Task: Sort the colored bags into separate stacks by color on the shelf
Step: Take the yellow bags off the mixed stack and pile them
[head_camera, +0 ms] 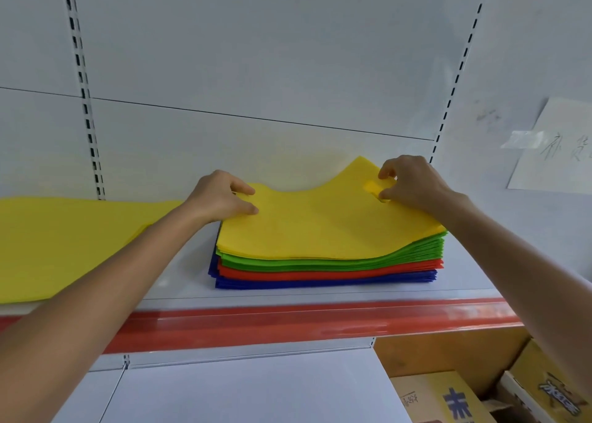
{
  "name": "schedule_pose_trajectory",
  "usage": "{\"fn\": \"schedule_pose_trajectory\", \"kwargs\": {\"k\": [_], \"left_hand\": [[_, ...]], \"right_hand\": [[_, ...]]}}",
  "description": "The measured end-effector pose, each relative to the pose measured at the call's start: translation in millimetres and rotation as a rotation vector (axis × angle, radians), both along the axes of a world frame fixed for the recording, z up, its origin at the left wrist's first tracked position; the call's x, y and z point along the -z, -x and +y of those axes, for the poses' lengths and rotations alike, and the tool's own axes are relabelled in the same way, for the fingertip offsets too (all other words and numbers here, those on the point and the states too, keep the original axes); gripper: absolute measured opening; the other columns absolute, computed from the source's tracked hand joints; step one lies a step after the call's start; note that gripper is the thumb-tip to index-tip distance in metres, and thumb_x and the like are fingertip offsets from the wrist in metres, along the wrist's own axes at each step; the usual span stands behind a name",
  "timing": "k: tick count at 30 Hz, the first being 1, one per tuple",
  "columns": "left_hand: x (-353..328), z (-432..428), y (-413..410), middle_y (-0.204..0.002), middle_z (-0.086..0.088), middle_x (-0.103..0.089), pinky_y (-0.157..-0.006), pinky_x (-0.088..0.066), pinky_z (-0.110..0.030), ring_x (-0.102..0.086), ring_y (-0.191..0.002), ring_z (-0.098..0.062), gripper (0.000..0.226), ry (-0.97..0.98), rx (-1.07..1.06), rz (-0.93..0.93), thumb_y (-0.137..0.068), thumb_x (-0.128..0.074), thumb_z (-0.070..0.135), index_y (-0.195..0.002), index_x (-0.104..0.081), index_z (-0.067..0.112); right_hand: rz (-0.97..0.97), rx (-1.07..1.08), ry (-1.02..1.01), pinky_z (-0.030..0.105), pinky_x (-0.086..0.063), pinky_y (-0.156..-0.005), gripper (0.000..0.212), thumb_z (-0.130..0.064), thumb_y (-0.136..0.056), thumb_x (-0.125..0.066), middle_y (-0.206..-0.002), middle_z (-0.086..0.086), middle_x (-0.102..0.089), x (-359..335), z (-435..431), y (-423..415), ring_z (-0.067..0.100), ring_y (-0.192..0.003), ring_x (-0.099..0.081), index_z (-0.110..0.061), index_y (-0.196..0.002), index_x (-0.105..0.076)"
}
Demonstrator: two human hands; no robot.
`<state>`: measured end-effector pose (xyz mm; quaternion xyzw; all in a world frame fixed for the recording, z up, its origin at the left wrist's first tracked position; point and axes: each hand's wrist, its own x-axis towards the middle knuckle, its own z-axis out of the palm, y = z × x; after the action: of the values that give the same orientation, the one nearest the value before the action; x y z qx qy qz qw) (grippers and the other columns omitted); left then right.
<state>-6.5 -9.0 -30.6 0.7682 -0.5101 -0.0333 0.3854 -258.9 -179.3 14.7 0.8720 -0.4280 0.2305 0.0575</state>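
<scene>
Head view: atop the stack [326, 270], the yellow bag [320, 220] is pinched by left grip [222, 198] and right grip [410, 183] (at its handle hole).

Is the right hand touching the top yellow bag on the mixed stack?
Touching. The head view shows the right hand pinching the top yellow bag at its handle cut-out.
</scene>
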Motion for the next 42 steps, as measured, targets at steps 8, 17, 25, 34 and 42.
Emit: {"fn": "schedule_pose_trajectory", "kwargs": {"k": [8, 17, 25, 34, 42], "left_hand": [[-2, 8, 7, -0.131, -0.004, -0.055, -0.088, -0.033, -0.022, -0.047, -0.121, -0.02, 0.039, 0.046, 0.038, 0.0, -0.084, -0.066, 0.022, -0.122, -0.061, 0.014], [-8, 18, 2, -0.138, -0.007, -0.048, -0.086, -0.031, -0.021, -0.044, -0.125, -0.021, 0.048, 0.086, 0.011, -0.03, -0.089, -0.06, 0.027, -0.134, -0.05, 0.015], [-34, 54, -45, -0.138, -0.004, -0.049, -0.097, -0.034, -0.027, -0.044, -0.127, -0.021, 0.041, 0.133, -0.009, -0.008, -0.089, -0.059, 0.025, -0.129, -0.055, 0.016], [-43, 132, -133, -0.138, -0.006, -0.049, -0.101, -0.035, -0.033, -0.046, -0.126, -0.023, 0.04, 0.108, -0.094, 0.001, -0.088, -0.061, 0.026, -0.127, -0.058, 0.018], [-30, 203, -197, -0.134, -0.007, -0.053, -0.094, -0.036, -0.028, -0.047, -0.123, -0.022, 0.041, 0.049, -0.161, -0.004, -0.086, -0.065, 0.024, -0.126, -0.058, 0.018]], "right_hand": [[-0.03, 0.019, -0.011, 0.035, -0.048, -0.077, 0.043, -0.016, -0.079, -0.069, -0.119, 0.01, -0.057, 0, 6, 5, 0.03, -0.102, -0.056, -0.019, -0.12, -0.059], [0.023, 0.104, 0.052, 0.03, -0.037, -0.073, 0.044, -0.022, -0.085, -0.062, -0.125, 0.009, -0.056, -6, 17, 3, 0.032, -0.108, -0.055, -0.023, -0.128, -0.055], [-0.01, 0.118, 0.061, 0.034, -0.041, -0.081, 0.04, -0.034, -0.088, -0.058, -0.125, 0.009, -0.056, -22, 44, -21, 0.032, -0.11, -0.054, -0.023, -0.127, -0.055], [-0.004, 0.032, 0.096, 0.035, -0.042, -0.086, 0.04, -0.038, -0.092, -0.052, -0.128, 0.009, -0.055, -28, 110, -113, 0.031, -0.113, -0.053, -0.021, -0.128, -0.054], [-0.005, -0.016, 0.043, 0.033, -0.041, -0.081, 0.042, -0.039, -0.09, -0.053, -0.124, 0.008, -0.056, -10, 164, -187, 0.03, -0.109, -0.054, -0.023, -0.129, -0.053]]}}
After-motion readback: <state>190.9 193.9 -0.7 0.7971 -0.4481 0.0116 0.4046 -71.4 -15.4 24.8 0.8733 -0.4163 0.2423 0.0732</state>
